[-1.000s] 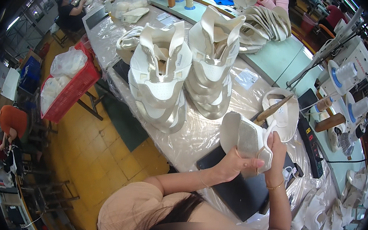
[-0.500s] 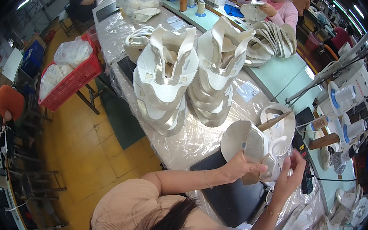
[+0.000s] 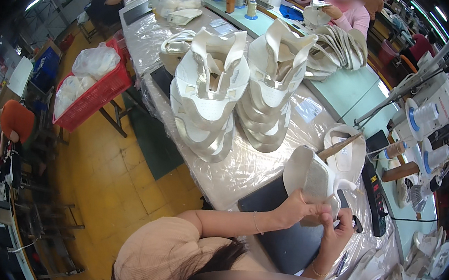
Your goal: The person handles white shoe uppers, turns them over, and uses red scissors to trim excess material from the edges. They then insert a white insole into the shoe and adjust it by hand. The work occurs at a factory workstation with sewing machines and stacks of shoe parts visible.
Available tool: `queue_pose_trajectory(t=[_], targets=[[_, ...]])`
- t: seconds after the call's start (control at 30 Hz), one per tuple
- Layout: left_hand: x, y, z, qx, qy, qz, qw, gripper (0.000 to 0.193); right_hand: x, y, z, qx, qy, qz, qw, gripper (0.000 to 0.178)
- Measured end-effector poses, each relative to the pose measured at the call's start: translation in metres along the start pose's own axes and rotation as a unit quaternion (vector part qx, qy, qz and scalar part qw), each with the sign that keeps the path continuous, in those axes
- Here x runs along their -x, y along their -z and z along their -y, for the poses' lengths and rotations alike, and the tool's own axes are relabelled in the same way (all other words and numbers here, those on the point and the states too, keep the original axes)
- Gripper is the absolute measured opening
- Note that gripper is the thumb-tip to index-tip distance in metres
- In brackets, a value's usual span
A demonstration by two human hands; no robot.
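Note:
Between my hands is a white and beige shoe upper point(image 3: 319, 180), held over the dark board point(image 3: 279, 241) on the near part of the table. My left hand point(image 3: 305, 207) grips its lower edge, thumb on top. My right hand point(image 3: 337, 227) is closed at the same edge, fingertips bent and close to the left thumb; both hands seem to pinch the upper there. Just beyond the upper lies a wooden stick or handle point(image 3: 339, 148), resting across a pale rounded shoe piece point(image 3: 350, 164). The underside of the upper is hidden.
Two stacks of shoe uppers, a left stack point(image 3: 206, 105) and a right stack point(image 3: 271, 90), stand on the plastic-covered table. Right are a power strip point(image 3: 375, 202), thread cones point(image 3: 427, 113) and a heap of white pieces point(image 3: 379, 279). A co-worker point(image 3: 347, 11) in pink works across the table.
My right hand has moved down and left, its fingers closing at the upper's edge beside my left thumb. The upper has tilted slightly. The whole view has shifted a little.

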State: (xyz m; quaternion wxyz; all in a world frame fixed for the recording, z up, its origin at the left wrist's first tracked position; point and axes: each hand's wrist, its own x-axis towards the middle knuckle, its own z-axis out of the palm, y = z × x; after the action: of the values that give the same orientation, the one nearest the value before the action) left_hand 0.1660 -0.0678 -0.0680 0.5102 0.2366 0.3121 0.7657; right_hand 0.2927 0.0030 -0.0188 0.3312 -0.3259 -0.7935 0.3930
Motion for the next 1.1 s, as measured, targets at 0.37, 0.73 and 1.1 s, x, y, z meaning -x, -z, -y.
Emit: queue_pose_trajectory(t=[0.37, 0.73, 1.1], targets=[[0.008, -0.01, 0.01, 0.065, 0.042, -0.037, 0.996, 0.023, 0.018, -0.007, -0.008, -0.062, -0.055, -0.006, 0.997, 0.039], [-0.006, -0.029, -0.011, 0.026, -0.027, 0.038, 0.999, 0.046, 0.018, 0.028, 0.022, 0.038, 0.066, -0.109, 0.991, 0.024], [0.094, 0.052, -0.023, -0.509, -0.391, 0.133, 0.755, 0.031, 0.066, 0.002, 0.014, 0.322, 0.172, 0.109, 0.924, 0.027]])
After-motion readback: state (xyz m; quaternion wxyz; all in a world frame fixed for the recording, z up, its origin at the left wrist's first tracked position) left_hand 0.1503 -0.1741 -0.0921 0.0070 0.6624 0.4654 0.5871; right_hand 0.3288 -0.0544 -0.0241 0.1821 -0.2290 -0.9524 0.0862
